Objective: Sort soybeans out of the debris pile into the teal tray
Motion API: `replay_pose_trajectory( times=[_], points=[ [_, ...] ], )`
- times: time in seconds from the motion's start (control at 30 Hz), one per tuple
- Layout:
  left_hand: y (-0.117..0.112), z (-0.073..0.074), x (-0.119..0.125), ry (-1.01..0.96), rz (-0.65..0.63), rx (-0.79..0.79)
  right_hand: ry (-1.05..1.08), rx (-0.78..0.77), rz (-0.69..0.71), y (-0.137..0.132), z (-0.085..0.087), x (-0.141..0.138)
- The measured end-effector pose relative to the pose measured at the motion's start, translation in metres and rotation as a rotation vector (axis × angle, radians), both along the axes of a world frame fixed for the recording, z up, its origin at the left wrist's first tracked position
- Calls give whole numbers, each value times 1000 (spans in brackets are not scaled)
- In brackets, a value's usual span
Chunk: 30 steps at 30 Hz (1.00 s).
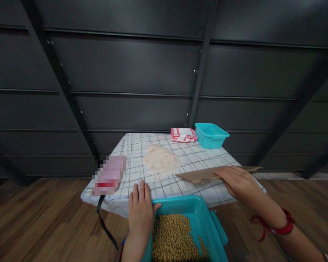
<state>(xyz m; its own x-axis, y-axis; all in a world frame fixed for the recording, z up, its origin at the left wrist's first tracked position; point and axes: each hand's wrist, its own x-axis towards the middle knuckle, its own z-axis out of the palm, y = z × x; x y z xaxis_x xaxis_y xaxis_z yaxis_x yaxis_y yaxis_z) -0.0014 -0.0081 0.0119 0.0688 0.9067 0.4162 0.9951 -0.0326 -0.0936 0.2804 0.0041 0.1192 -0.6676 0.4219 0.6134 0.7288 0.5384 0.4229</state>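
My right hand [236,182] grips a torn piece of brown cardboard [199,175], its flat blade angled over the right front of the table. My left hand [141,209] lies with fingers stretched out on the cloth's front edge, a ring on one finger. Its thumb is at the rim of a teal plastic tub [177,201]; whether it touches the rim I cannot tell. Inside the tub are many round yellow-brown beans [175,236]. A loose heap of pale, crumbly powder [160,159] is spread on the checked cloth [133,149], left of the cardboard's tip.
A second teal tub [211,136] stands at the back right, beside a folded red-and-white striped cloth [183,134]. On the left edge lies a blurred pink item [110,174], with a black strap [106,222] hanging below. A dark panelled wall [131,65] rises behind the table.
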Motion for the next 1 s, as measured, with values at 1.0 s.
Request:
replay_pose_trajectory(
  times=[1.0],
  points=[
    [-2,6,3,22,32,-30,-13,-28,-12,-20,4,-5]
  ],
)
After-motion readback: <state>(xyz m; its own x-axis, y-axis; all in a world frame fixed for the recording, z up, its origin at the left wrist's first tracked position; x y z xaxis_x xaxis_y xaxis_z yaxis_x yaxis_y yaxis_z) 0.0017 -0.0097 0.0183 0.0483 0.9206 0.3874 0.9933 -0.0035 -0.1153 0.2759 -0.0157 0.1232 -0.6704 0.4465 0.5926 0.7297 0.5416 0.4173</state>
